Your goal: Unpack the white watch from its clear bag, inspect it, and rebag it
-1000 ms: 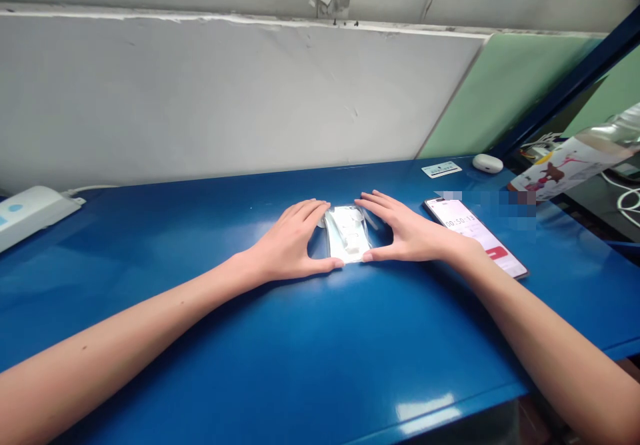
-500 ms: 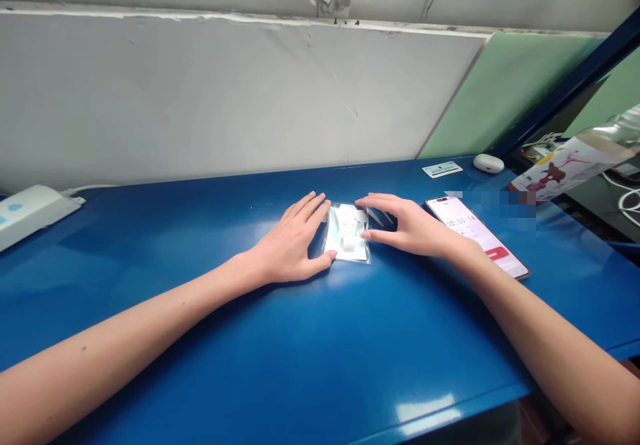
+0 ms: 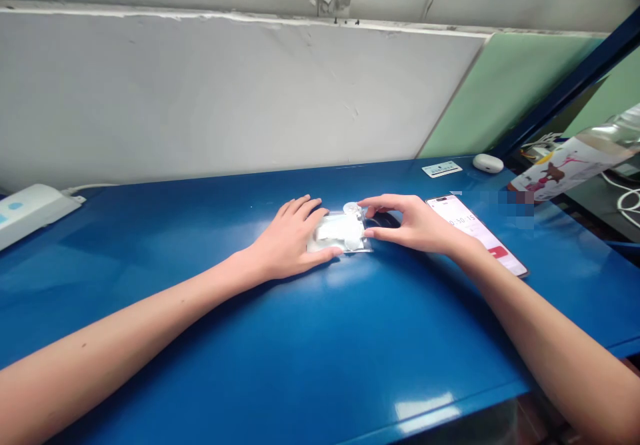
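A small clear plastic bag (image 3: 339,233) with white parts inside lies on the blue table (image 3: 300,352), near the middle. My left hand (image 3: 287,242) rests on the bag's left side, thumb along its near edge and fingers over its far edge. My right hand (image 3: 407,222) pinches the bag's right end between thumb and fingers. A small round white piece (image 3: 351,209) shows at the bag's far right corner, next to my right fingertips.
A phone (image 3: 475,232) with a lit timer screen lies just right of my right wrist. Farther back sit a small card (image 3: 441,168) and a white oval case (image 3: 487,162). A white power strip (image 3: 30,208) is at the far left. A printed bottle (image 3: 575,162) lies at the right.
Both hands have closed in on the bag. It has turned from lying lengthwise away from me to lying crosswise, and looks folded or bunched between my fingers.
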A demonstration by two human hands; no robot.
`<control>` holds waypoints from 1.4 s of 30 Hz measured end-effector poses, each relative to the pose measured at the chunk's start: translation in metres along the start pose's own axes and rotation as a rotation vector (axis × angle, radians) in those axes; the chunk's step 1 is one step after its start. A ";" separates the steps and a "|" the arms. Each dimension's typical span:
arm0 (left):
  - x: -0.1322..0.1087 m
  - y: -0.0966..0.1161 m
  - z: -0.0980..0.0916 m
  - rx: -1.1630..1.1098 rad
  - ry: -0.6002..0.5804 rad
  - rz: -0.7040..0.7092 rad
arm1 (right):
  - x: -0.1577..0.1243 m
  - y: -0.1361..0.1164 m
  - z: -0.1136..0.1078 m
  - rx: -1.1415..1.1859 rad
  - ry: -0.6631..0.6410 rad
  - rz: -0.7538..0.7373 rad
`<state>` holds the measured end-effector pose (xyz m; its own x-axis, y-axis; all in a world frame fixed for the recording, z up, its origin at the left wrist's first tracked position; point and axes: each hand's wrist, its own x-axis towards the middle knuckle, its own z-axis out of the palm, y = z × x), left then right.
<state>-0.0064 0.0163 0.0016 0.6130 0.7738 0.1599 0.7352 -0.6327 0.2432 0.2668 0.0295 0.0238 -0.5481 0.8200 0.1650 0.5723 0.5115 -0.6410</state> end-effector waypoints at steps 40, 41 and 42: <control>-0.001 0.004 -0.003 -0.010 0.056 -0.005 | -0.007 0.017 -0.010 -0.214 -0.206 0.050; -0.001 0.003 -0.002 -0.014 0.052 -0.002 | -0.008 0.016 -0.010 -0.218 -0.211 0.051; -0.001 0.003 -0.002 -0.022 0.050 0.000 | -0.008 0.016 -0.010 -0.225 -0.216 0.050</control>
<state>-0.0054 0.0138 0.0037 0.5969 0.7750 0.2074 0.7288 -0.6319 0.2637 0.2862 0.0336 0.0199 -0.6190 0.7843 -0.0413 0.7091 0.5355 -0.4587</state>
